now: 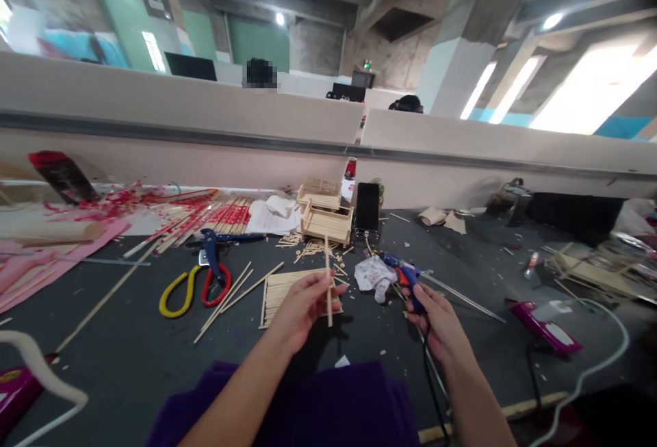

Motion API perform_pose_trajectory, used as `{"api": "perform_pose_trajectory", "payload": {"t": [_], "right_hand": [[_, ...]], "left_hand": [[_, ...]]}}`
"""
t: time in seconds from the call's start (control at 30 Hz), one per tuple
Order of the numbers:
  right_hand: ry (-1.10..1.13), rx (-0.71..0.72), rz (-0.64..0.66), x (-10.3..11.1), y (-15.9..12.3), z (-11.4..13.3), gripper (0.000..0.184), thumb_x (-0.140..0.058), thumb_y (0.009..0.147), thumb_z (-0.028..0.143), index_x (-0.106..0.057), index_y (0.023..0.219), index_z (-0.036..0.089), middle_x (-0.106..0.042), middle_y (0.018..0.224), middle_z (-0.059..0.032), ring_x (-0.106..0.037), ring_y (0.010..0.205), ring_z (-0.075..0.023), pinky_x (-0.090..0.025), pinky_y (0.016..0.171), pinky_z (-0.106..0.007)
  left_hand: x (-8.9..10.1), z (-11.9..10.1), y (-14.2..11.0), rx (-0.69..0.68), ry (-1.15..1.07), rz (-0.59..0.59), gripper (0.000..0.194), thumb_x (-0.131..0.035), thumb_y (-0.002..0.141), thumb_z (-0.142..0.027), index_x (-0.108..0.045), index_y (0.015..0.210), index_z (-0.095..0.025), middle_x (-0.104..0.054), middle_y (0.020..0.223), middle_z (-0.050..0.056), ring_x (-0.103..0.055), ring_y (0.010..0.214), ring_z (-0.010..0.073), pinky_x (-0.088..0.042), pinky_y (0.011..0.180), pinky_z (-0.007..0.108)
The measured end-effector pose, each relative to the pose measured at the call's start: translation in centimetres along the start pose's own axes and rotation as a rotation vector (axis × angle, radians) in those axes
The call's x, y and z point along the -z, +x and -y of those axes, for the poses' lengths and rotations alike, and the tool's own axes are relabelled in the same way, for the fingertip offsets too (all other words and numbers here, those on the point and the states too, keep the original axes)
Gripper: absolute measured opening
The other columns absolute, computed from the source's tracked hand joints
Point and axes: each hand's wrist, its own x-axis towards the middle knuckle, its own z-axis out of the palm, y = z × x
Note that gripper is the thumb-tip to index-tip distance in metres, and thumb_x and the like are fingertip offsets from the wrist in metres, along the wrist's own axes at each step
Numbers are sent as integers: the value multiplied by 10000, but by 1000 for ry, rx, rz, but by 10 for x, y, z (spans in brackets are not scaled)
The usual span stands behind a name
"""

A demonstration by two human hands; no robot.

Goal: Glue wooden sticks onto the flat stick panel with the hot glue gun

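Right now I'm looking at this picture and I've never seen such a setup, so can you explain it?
There's no robot: these are a person's two bare hands, filmed by one camera on their head, looking forward and down. The left hand holds a thin wooden stick. The right hand holds a blue tool that looks like a glue gun. On the dark table, a flat row of sticks lies partly hidden behind the left hand. Farther back, a small wooden structure sits beside a phone. Crumpled tissue lies near the blue tool.
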Motion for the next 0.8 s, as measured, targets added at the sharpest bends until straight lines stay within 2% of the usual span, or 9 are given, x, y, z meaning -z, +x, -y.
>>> {"api": "perform_pose_trajectory", "payload": {"t": [0.13,0.2,0.3,0.37,0.43,0.53,0.6,0.73,0.8], "right_hand": [[104,2,8,2,-6,5,367,-808,637,398,-661,846,135,-637,733,-3,-508,516,-62,-506,435,-154],[159,18,-26,5,-8,10,365,-787,657,420,-657,844,134,-657,777,-20,-513,518,-65,-507,439,-164],[245,23,-52,10,-14,21,339,-811,628,350,-643,840,146,-660,775,-17,-561,577,-85,-521,495,-171],[269,-14,-19,12,-18,28,338,-828,596,286,-632,836,151,-649,746,-10,-587,622,-103,-514,513,-170],[257,-21,44,10,-24,33,332,-821,604,281,-620,837,157,-623,703,4,-570,603,-100,-462,454,-152],[168,103,124,-3,-33,33,303,-775,688,334,-599,883,182,-561,631,41,-493,534,-78,-354,375,-135],[80,209,142,-17,-38,30,293,-719,756,379,-592,943,192,-583,664,32,-507,560,-88,-392,413,-152],[-134,330,179,-44,-46,22,334,-625,822,439,-600,1011,165,-687,886,-67,-604,647,-142,-509,586,-255],[-294,387,178,-55,-48,17,328,-639,804,435,-614,982,160,-705,843,-78,-631,649,-175,-517,636,-295]], "left_hand": [[-41,21,40,40,-101,-28,208,-775,670,-181,-582,738,-142,-667,746,41,-691,841,224,-575,670,310],[-51,32,52,54,-106,-23,227,-780,660,-172,-562,717,-145,-657,729,31,-692,822,218,-574,691,326],[-54,41,52,42,-93,-15,221,-780,664,-201,-580,743,-147,-664,780,37,-677,822,194,-563,715,325],[-48,42,44,22,-66,-16,216,-782,665,-228,-607,758,-142,-664,788,38,-659,770,163,-544,671,278],[-37,38,32,4,-18,-16,219,-791,654,-245,-625,738,-129,-646,728,26,-613,648,114,-495,587,215],[-14,23,14,-54,127,6,229,-787,659,-297,-641,724,-133,-610,678,-3,-545,586,75,-427,558,179],[2,10,2,-97,241,-6,238,-781,659,-325,-658,745,-140,-605,675,-11,-515,581,70,-403,572,182],[29,-20,-15,-229,529,-74,265,-765,647,-366,-681,744,-135,-588,634,-15,-454,553,79,-352,566,207],[41,-31,-19,-279,665,-119,277,-746,654,-386,-685,752,-135,-597,652,-4,-469,584,101,-345,576,224]]}}
